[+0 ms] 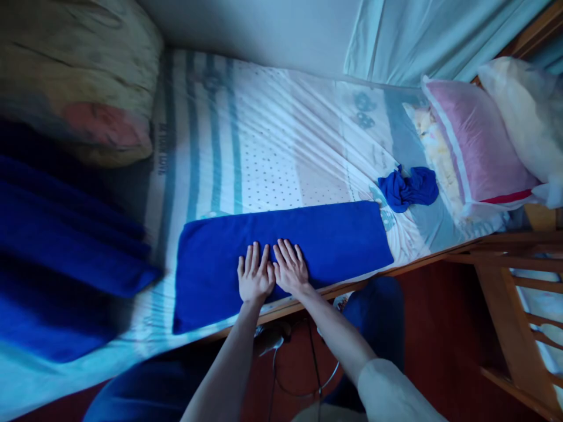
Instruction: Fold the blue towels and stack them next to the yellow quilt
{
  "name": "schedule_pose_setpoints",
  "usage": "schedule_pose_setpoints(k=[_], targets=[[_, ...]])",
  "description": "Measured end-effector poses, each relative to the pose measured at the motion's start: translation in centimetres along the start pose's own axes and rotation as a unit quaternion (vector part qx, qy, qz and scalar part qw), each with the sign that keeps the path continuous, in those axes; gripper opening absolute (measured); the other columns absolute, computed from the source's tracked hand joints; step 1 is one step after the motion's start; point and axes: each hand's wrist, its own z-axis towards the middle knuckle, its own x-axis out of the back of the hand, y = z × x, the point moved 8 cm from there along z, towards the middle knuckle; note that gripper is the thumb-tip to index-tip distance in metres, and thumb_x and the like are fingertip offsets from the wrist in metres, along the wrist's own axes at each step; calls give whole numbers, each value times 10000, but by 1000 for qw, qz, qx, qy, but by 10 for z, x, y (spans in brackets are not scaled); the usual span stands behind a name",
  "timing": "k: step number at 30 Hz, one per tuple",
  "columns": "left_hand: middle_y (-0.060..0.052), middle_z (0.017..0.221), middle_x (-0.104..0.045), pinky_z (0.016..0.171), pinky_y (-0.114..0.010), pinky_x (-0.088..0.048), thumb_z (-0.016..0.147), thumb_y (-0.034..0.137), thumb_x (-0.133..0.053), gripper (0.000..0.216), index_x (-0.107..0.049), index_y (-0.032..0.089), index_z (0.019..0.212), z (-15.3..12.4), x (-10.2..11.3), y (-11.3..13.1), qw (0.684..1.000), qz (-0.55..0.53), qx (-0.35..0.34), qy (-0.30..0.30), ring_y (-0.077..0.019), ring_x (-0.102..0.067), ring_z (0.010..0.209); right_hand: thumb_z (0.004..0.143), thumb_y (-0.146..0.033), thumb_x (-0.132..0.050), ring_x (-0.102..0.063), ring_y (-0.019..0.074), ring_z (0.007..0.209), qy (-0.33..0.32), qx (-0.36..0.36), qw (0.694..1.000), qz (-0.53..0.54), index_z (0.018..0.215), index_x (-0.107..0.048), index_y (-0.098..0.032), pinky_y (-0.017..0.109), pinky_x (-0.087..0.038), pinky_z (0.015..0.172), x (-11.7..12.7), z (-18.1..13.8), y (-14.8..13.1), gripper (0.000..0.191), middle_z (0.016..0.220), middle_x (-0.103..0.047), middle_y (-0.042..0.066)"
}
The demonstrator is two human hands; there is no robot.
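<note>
A blue towel (343, 240) lies folded into a long, flat rectangle along the near edge of the bed. My left hand (255, 275) rests palm down on its middle, fingers spread. Beside it, my right hand (290, 266) also lies flat on the cloth, fingers stretched out, the two thumbs close together. Neither hand grips anything. A small crumpled blue cloth (408, 187) sits on the sheet past the towel's right end. More blue fabric (65, 246) is heaped in loose folds at the left.
The bed (272, 158) has a patterned, wrinkled sheet and a wooden edge. A pink pillow (484, 140) and a pale bag-like cushion (528, 117) are at the right; a large printed bag (88, 76) stands far left. Cables (303, 392) hang below, near a wooden ladder (505, 305).
</note>
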Motion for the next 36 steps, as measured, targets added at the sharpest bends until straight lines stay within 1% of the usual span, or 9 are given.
schedule_pose_setpoints(k=[4,8,11,19,22,25,32,34,36], targets=[[-120,1673,-280,1270,-567,-174,981,304,-407,598,-387,235,1575,0,2,2,1000,0,-4,7,-297,-251,1559,1056,-348,-395,-199,201,1577,-4,20,1000,-1,1606,-301,-142,440,-165,1300,10,-2,10,595,1674,-301,78],[-122,1669,-291,1269,-574,-171,975,301,-416,605,-381,243,1577,0,4,4,1000,-2,-4,8,-308,-254,1557,1063,-369,-373,-202,194,1576,4,6,1000,-18,1616,-273,-136,429,-147,1303,29,-10,44,609,1674,-301,79],[-118,1668,-298,1268,-577,-173,974,303,-419,607,-379,249,1578,1,6,5,1000,-6,-5,13,-312,-257,1556,1061,-374,-363,-213,193,1573,8,-11,999,-40,1622,-259,-133,422,-143,1304,47,-19,86,619,1668,-317,85],[-108,1675,-284,1267,-580,-177,979,303,-420,611,-358,264,1585,0,7,6,1000,-7,-8,20,-310,-254,1557,1057,-357,-298,-240,218,1566,36,-100,987,-117,1626,-238,-102,451,-201,1288,114,-62,231,626,1664,-321,124],[-117,1667,-302,1268,-573,-180,984,301,-417,599,-372,253,1580,0,6,5,1000,-3,-9,22,-304,-260,1555,1057,-361,-270,-235,230,1567,50,-127,981,-135,1624,-237,-86,472,-218,1280,129,-74,266,630,1666,-313,140],[-111,1669,-298,1270,-573,-178,983,298,-421,601,-371,255,1580,0,6,5,1000,-4,-8,18,-302,-256,1557,1057,-369,-259,-238,234,1566,58,-133,978,-146,1614,-256,-69,476,-234,1274,134,-79,280,633,1661,-322,155],[-95,1673,-289,1282,-545,-170,983,285,-404,587,-396,243,1569,2,3,3,1000,1,14,-6,-275,-243,1564,1044,-403,-297,-263,254,1555,57,-153,975,-152,1610,-251,-56,484,-263,1260,139,-77,289,666,1663,-305,183],[-96,1671,-294,1284,-536,-166,984,278,-396,580,-410,233,1562,3,3,3,1000,5,19,-11,-266,-239,1565,1047,-394,-278,-256,271,1557,74,-175,970,-153,1616,-231,-62,518,-254,1256,137,-73,277,661,1664,-296,194],[-100,1669,-298,1286,-528,-164,982,271,-394,579,-417,226,1559,4,2,4,1000,6,20,-12,-258,-239,1566,1054,-369,-241,-232,285,1565,100,-181,968,-143,1622,-218,-73,556,-231,1254,127,-64,245,641,1666,-286,200]])
